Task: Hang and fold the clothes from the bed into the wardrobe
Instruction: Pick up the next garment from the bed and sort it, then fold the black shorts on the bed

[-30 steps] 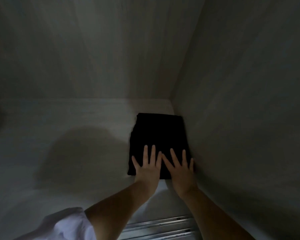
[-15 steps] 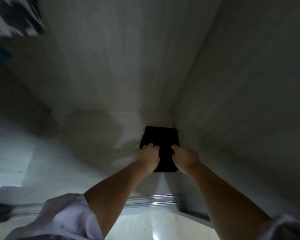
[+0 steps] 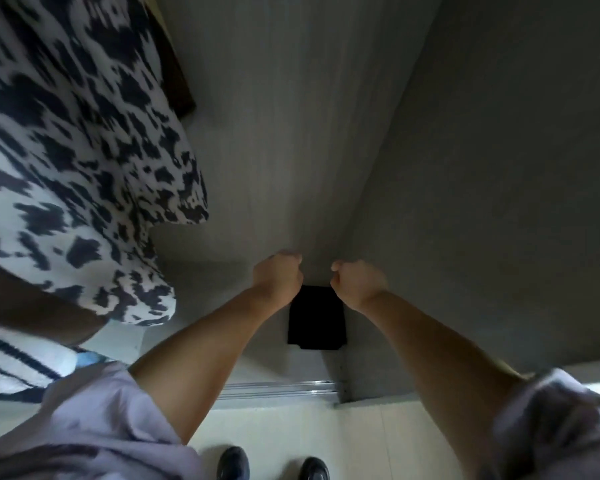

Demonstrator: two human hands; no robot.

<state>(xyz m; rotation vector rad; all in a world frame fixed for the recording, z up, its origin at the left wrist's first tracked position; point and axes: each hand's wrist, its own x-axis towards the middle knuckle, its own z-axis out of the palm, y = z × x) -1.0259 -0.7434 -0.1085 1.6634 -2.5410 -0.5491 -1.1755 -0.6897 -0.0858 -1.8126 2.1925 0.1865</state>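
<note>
Both your hands have lifted off the folded black garment (image 3: 316,318) since a second ago, when they lay flat on it. Your left hand (image 3: 278,279) now hangs above the garment's far left corner, fingers curled into a loose fist that holds nothing. Your right hand (image 3: 358,280) mirrors it just beside, also curled and empty, a narrow gap between the two fists. Below them the garment lies flat on the wardrobe floor (image 3: 264,348), pushed into the right rear corner against the side wall (image 3: 482,202). A metal door track (image 3: 281,389) runs along the floor's front edge. At left hangs a black-and-white patterned garment (image 3: 77,150), with a striped one (image 3: 11,358) below it. Your pale sleeves (image 3: 94,410) and dark shoes (image 3: 234,464) show at the bottom.
</note>
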